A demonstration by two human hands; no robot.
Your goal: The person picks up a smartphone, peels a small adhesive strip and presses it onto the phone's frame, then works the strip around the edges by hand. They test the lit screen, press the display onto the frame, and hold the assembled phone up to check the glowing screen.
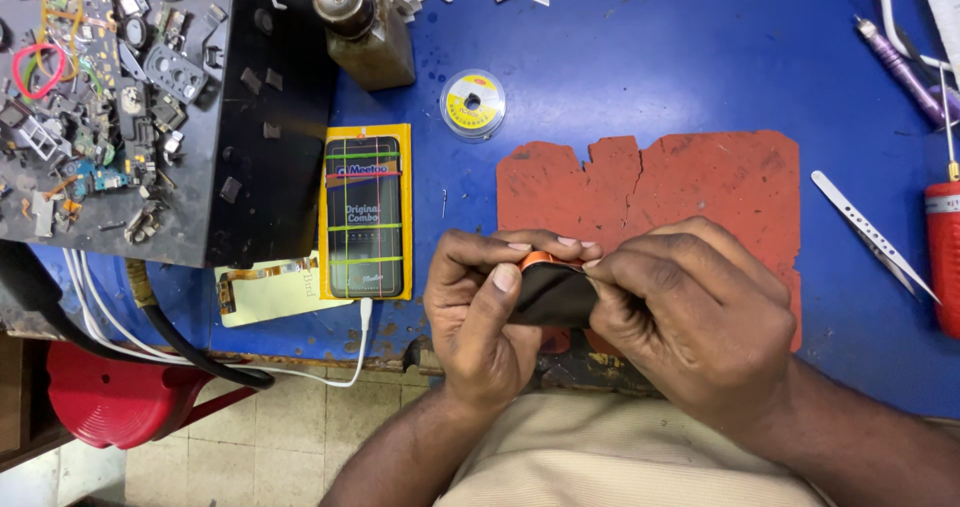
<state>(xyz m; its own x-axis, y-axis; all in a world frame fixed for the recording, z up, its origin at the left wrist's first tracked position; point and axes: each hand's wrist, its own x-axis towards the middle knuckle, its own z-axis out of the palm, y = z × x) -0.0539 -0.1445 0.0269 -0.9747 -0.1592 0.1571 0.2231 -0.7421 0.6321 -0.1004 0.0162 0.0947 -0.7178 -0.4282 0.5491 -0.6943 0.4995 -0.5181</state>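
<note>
I am keeping clear of the black tray [270, 117] of loose parts and the packaged screen [365, 217] at my left while my left hand [480, 312] is pinching the near end of the dark phone [555, 295], just above the table's front edge. My right hand [690, 322] is clamping its other end, fingertips pressing at the orange rim on top, which I judge is only starting to part, most of it left. The red mat [700, 187] behind is offering open room, with tweezers [870, 235] and a red tool [942, 257] lying farther right.

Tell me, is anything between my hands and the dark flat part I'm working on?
Nothing visible: the left hand and right hand both grip the dark flat part directly, fingertips on its orange edge.
</note>
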